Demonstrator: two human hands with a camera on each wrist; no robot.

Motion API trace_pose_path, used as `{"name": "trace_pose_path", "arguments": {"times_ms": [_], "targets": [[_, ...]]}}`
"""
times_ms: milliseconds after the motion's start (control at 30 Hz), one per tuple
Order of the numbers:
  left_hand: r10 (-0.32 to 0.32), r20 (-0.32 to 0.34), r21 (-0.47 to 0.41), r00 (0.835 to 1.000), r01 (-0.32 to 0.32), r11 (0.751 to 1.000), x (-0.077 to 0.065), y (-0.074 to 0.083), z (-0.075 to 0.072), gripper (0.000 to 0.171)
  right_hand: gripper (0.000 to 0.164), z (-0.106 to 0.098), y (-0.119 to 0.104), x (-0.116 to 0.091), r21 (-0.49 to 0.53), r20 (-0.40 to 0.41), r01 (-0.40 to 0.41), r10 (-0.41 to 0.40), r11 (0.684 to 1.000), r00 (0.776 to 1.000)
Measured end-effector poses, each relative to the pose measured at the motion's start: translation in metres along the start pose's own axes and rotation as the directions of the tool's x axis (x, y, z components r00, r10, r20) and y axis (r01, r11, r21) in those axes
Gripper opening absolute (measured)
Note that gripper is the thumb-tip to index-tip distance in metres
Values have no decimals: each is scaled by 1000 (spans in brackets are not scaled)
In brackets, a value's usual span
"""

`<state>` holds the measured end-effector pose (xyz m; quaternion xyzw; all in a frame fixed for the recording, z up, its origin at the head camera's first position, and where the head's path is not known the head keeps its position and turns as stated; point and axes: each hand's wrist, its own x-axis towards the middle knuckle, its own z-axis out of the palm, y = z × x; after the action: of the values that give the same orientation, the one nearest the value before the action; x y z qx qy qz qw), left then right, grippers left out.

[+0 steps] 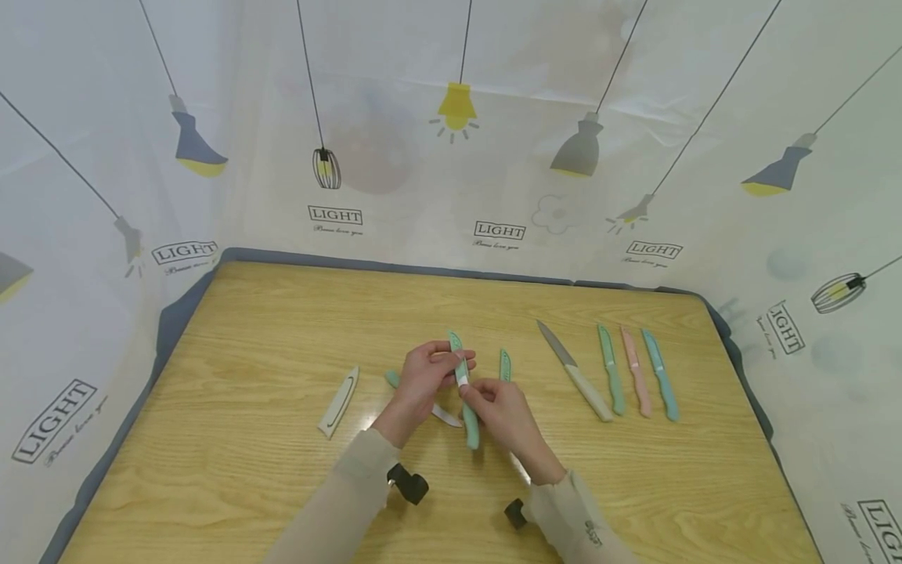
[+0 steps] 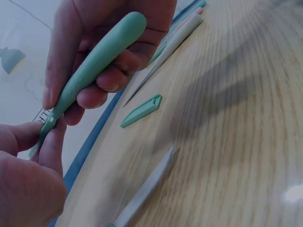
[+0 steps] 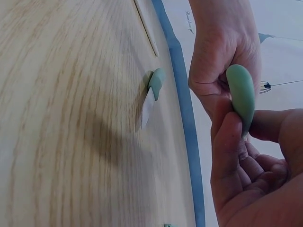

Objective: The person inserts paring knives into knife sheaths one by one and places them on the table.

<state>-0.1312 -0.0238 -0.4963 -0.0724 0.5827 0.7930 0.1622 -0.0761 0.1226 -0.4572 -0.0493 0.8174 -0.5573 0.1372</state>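
The green knife (image 1: 471, 432) is held above the table (image 1: 268, 329), its smooth, rounded handle jutting nearest the person. The right hand (image 1: 506, 413) pinches the handle near the blade end; farther along, the left hand (image 1: 425, 372) pinches the patterned green sheath (image 1: 454, 341). Pale blade shows between. Beneath lies a loose knife (image 1: 447, 417), white-bladed. On the wood grain beyond rest a tapered white sheath (image 1: 338, 403), a spare sheath (image 1: 505, 366), a long knife (image 1: 574, 370) and three slim sheathed knives (image 1: 637, 374).
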Motion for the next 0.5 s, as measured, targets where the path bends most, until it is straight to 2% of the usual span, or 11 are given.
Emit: {"name": "trace_pose_path", "arguments": {"times_ms": [200,500], "targets": [[2,-7,-9,1000,-2,1000,0,0,1,36,36,4,24,10,3,-17,-2,2,1000,1000],[14,-9,-7,1000,-14,1000,0,-3,2,32,35,4,28,14,19,-48,-5,6,1000,999]]}}
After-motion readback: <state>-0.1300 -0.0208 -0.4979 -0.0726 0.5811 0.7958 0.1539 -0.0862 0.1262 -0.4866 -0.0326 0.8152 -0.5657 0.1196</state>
